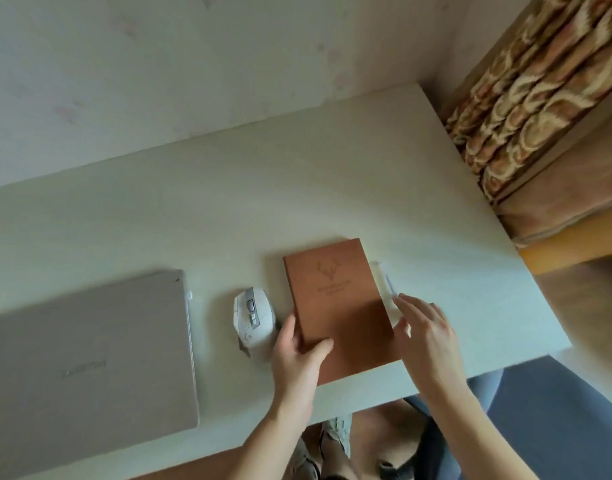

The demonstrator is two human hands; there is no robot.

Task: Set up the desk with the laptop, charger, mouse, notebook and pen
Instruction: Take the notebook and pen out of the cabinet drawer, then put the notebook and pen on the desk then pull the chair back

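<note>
A brown notebook [339,306] lies closed near the front edge of the pale desk [228,202]. My left hand [297,355] grips its near left corner, thumb on the cover. To its right my right hand [425,337] hovers with fingers spread, its fingertips over a thin pale pen [387,282] that lies along the notebook's right edge. A white mouse [252,317] sits just left of the notebook. The closed silver laptop [90,365] lies at the front left. No charger is visible.
A wall runs behind the desk. A patterned curtain [539,98] hangs at the right beyond the desk's end. A blue-grey chair [539,427] stands at the front right, and my feet show under the desk edge.
</note>
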